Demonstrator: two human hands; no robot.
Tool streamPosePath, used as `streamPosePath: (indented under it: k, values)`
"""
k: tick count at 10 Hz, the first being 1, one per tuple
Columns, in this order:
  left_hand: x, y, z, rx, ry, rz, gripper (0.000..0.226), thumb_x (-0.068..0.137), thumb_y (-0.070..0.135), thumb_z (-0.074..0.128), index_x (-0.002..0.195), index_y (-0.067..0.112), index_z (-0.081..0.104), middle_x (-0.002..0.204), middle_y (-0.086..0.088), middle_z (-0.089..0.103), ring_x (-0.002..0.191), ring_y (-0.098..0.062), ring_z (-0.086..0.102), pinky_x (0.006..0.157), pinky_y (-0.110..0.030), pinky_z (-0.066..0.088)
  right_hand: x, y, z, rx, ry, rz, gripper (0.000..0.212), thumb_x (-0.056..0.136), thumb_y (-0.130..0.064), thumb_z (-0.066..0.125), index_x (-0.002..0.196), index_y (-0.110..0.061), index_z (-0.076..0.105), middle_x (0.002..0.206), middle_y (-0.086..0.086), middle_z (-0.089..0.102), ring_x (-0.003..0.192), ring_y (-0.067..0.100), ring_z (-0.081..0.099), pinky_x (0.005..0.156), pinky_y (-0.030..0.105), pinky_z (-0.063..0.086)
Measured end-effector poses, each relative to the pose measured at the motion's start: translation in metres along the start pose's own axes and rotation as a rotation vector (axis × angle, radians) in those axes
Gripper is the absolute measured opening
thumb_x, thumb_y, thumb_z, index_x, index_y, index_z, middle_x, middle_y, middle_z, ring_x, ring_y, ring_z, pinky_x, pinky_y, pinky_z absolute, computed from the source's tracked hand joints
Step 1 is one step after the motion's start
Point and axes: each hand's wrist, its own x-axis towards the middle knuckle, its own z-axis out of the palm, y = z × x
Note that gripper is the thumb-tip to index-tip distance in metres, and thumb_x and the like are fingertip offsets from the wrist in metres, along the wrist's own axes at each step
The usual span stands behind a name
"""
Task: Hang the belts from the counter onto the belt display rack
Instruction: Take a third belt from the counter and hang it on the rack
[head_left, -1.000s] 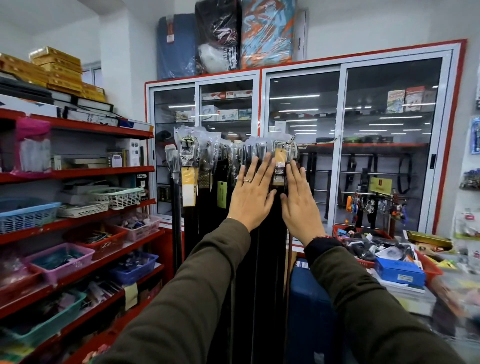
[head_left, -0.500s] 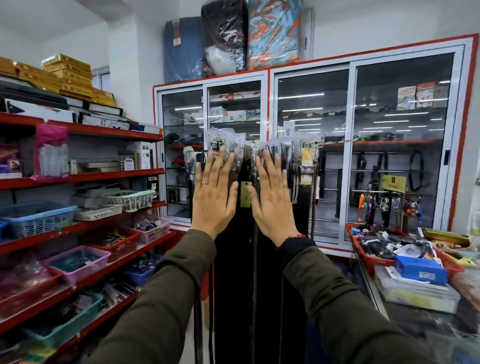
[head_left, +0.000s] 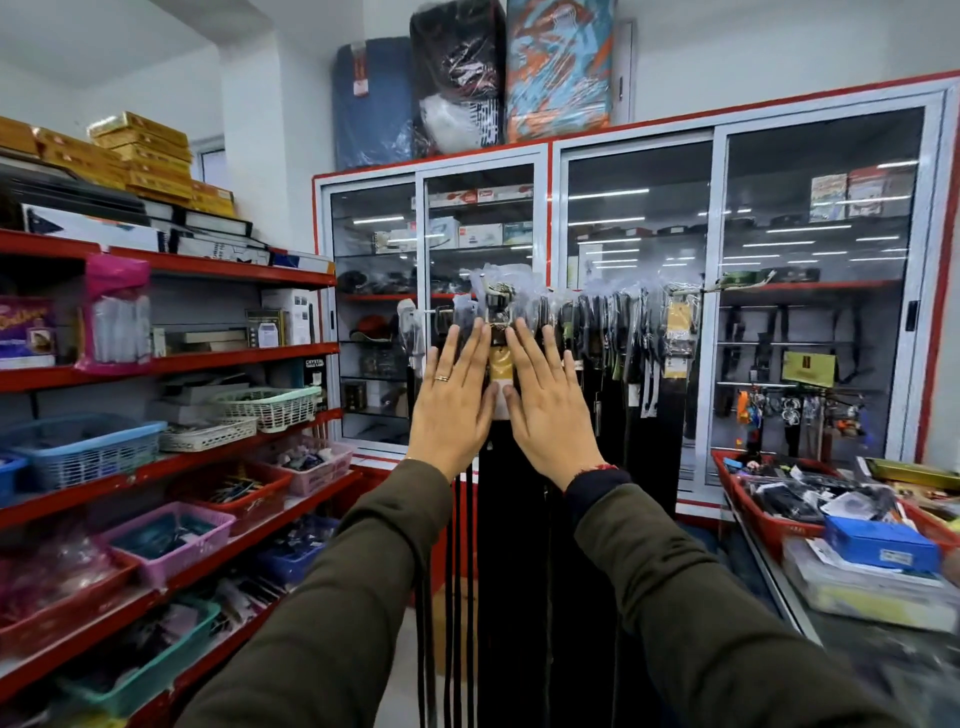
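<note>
Belts (head_left: 519, 519): black, hanging from rack (head_left: 691, 291).
Left hand (head_left: 451, 410): flat, fingers spread, gripping nothing.
Right hand (head_left: 551, 410): likewise, just beside it.

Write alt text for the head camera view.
Two open hands, left hand and right hand, press flat against black belts hanging from a display rack in a shop. Red shelves of baskets stand left; a cluttered counter lies right.

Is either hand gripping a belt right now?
No, the left hand and right hand are open, flat against the hanging belts.
</note>
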Motion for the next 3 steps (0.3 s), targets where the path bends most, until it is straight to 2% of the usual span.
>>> streamPosePath:
  k: [1,2,3]
  values:
    - [0.007,-0.001,0.008,-0.058,-0.023,0.016,0.065,0.105,0.03,0.04,0.16,0.011,0.011,0.169,-0.002,0.014,0.156,-0.023,0.011,0.122,-0.043,0.031,0.002,0.005,0.004,-0.031,-0.039,0.033,0.062,0.104,-0.035,0.031,0.158,-0.024,0.003,0.168,-0.008,0.0,0.156,0.019,-0.005,0.124,0.051,0.015]
    - [0.007,0.0,0.013,-0.057,-0.034,-0.005,0.065,0.105,0.03,0.038,0.16,0.011,0.007,0.17,-0.004,0.01,0.157,-0.023,0.009,0.122,-0.045,0.03,0.003,0.003,0.004,-0.034,-0.036,0.031,0.063,0.104,-0.035,0.033,0.158,-0.025,0.002,0.168,-0.008,-0.001,0.156,0.02,-0.005,0.125,0.052,0.014]
    - [0.003,0.011,0.011,0.009,-0.005,-0.056,0.066,0.105,0.03,0.034,0.16,0.012,0.004,0.17,-0.006,0.002,0.158,-0.023,0.004,0.125,-0.048,0.021,-0.004,0.004,-0.002,-0.022,-0.021,0.036,0.063,0.104,-0.034,0.035,0.158,-0.023,0.005,0.168,-0.007,0.001,0.156,0.019,-0.005,0.125,0.05,0.013]
